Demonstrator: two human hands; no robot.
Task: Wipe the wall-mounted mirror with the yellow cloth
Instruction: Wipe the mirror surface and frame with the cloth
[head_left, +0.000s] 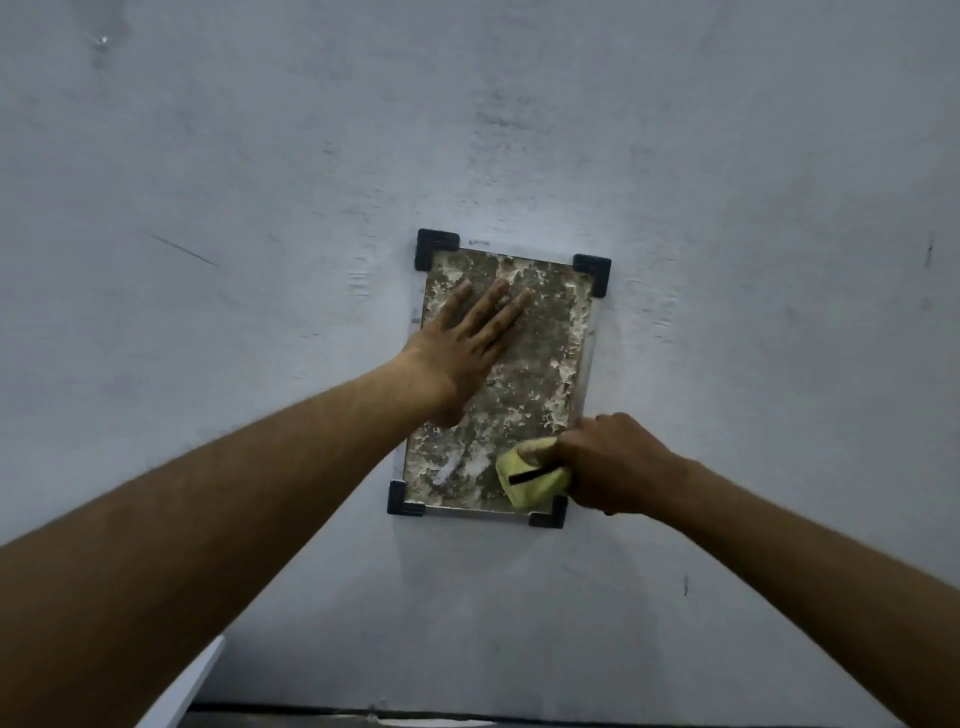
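While stretched forward from the near edge, two bare forearms, one left, one right. Beside the left one, a slanted white edge (182, 691), cut off at the bottom. Further out on the right, right hand (613, 462) curled round a folded yellow cloth (530, 475), grasping it and holding it against the lower right corner of the mirror (524, 395), just beside the black bracket there. Dark stripe across the cloth's face. Further still on the left, left hand (457, 348) released, fingers straight and slightly spread, laid flat on the mirror's upper left part. Mirror fixed on the wall (727, 156) by four black corner brackets (437, 248), glass mottled nearly all over with pale crusty patches. Farthest, pale grey-blue wall with scuffs and faint marks.
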